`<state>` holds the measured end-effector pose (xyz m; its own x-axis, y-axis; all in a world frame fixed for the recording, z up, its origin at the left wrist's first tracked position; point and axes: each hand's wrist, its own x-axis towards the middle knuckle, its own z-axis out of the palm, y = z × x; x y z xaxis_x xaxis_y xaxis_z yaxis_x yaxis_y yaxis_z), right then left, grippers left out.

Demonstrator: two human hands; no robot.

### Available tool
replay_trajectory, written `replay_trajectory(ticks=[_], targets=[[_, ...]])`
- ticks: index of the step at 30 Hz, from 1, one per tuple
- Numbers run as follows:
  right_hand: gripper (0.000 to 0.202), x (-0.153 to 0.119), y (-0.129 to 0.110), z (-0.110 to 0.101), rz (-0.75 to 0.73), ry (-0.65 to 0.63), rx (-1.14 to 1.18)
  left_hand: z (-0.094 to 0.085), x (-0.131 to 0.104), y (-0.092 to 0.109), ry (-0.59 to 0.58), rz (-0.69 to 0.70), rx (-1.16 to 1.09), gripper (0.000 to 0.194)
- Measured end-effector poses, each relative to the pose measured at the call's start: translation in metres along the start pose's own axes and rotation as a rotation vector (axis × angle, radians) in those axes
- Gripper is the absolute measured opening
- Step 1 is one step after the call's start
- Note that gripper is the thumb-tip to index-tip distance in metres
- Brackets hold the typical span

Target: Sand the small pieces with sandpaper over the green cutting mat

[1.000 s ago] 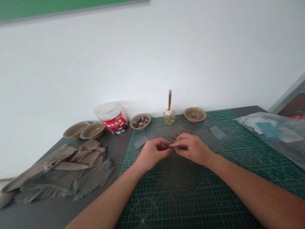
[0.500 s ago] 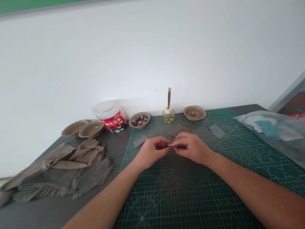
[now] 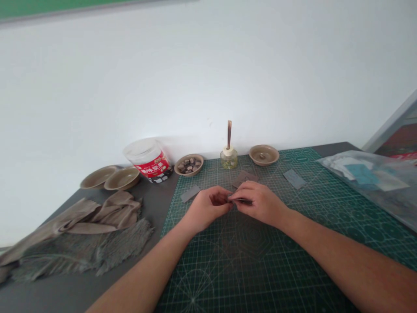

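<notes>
Above the middle of the green cutting mat (image 3: 221, 269), my two hands meet at the fingertips. My right hand (image 3: 259, 202) pinches a thin dark sheet (image 3: 243, 200), seen nearly edge-on between thumb and fingers. The fingers of my left hand (image 3: 208, 204) are closed against the sheet's left end; whatever small thing they pinch is hidden. Just behind the hands lies a brown sheet (image 3: 244, 176), partly covered by the right hand. One grey rectangular sheet (image 3: 190, 193) is flat on the mat at left, another grey sheet (image 3: 294, 178) at right.
Along the wall stand a bowl of small brown stone-like pieces (image 3: 189, 166), a reed diffuser (image 3: 229, 157) and a brown bowl (image 3: 264, 155). Left are a red-labelled clear jar (image 3: 150, 161), two bowls (image 3: 122, 179) and a crumpled scarf (image 3: 87, 230). A plastic bag (image 3: 371, 178) lies right.
The view has shifted slightly, so the things on the table sit a little further left in it. The hands keep nearly the same pose and grip.
</notes>
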<state>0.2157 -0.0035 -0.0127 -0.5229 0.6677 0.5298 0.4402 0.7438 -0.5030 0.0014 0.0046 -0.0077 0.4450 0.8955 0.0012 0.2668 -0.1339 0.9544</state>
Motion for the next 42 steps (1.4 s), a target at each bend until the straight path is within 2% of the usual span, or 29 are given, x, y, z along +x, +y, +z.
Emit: replay_trajectory(ticks=[5,10,18,23,33,42], targets=[[0.016,0.001,-0.007,-0.001,0.034,-0.008,-0.015,0.000,0.001,-0.001,-0.019,-0.001,-0.036,0.018],[0.022,0.000,-0.011,-0.004,0.075,-0.038,0.043,-0.003,0.001,-0.003,-0.012,0.027,-0.022,0.021],[0.020,-0.001,-0.006,-0.006,0.069,-0.102,0.080,-0.007,0.001,-0.007,-0.003,0.034,0.106,0.017],[0.013,0.000,-0.008,-0.006,0.105,-0.091,0.028,-0.006,0.000,-0.004,-0.024,0.034,0.136,0.016],[0.019,0.000,-0.007,-0.005,0.075,-0.073,0.123,-0.009,0.000,-0.001,-0.064,0.025,0.119,0.021],[0.013,0.000,-0.005,-0.008,0.122,-0.109,0.122,-0.006,-0.001,0.008,-0.121,-0.052,0.072,0.021]])
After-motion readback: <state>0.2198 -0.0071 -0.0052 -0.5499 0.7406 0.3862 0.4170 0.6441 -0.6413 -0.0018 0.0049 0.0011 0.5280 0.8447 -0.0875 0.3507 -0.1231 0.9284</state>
